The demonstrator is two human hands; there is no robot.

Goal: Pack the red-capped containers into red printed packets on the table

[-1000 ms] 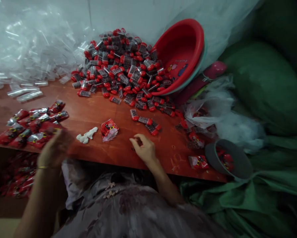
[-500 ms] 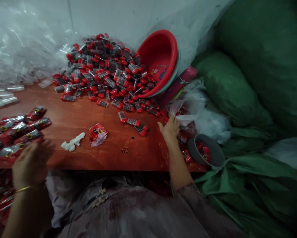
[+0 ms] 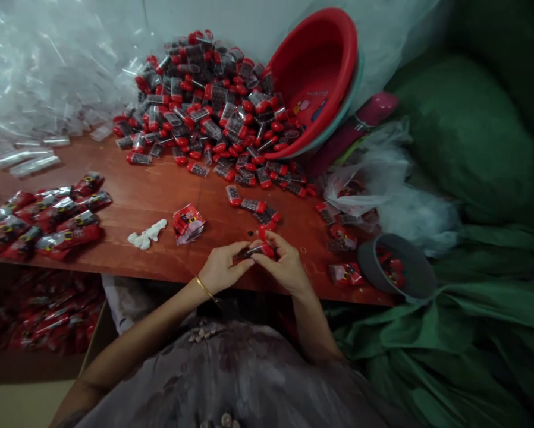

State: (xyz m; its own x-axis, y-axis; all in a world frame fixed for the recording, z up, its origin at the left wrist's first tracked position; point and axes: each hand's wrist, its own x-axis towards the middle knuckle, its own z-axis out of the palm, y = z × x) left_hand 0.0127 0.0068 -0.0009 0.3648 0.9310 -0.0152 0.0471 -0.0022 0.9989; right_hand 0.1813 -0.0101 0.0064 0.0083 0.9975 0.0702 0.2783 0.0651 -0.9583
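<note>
Near the table's front edge, both hands meet at a small clear container with dark contents and a red end (image 3: pixel 262 249). My left hand (image 3: pixel 225 267), with a gold bracelet at the wrist, is closed on its left end. My right hand (image 3: pixel 285 264) pinches the red end; another bit of red shows by its index finger, too small to name. Just beyond the hands lie several similar red-ended containers (image 3: pixel 253 205). Left of them is a small stack of red printed packets (image 3: pixel 189 224), with a crumpled white piece (image 3: pixel 147 235) beside it.
A large heap of red-ended containers (image 3: pixel 204 113) spills from a tilted red basin (image 3: pixel 324 65) at the back. Filled red packets (image 3: pixel 57 220) lie at left, above a box of more. Clear sleeves (image 3: pixel 30 160), a grey bowl (image 3: pixel 369 267) and green sacks (image 3: pixel 472 131) surround the table.
My left hand has come from the packets at left to the middle. My right hand has come back from the plastic bag at right, and both now hold a container.
</note>
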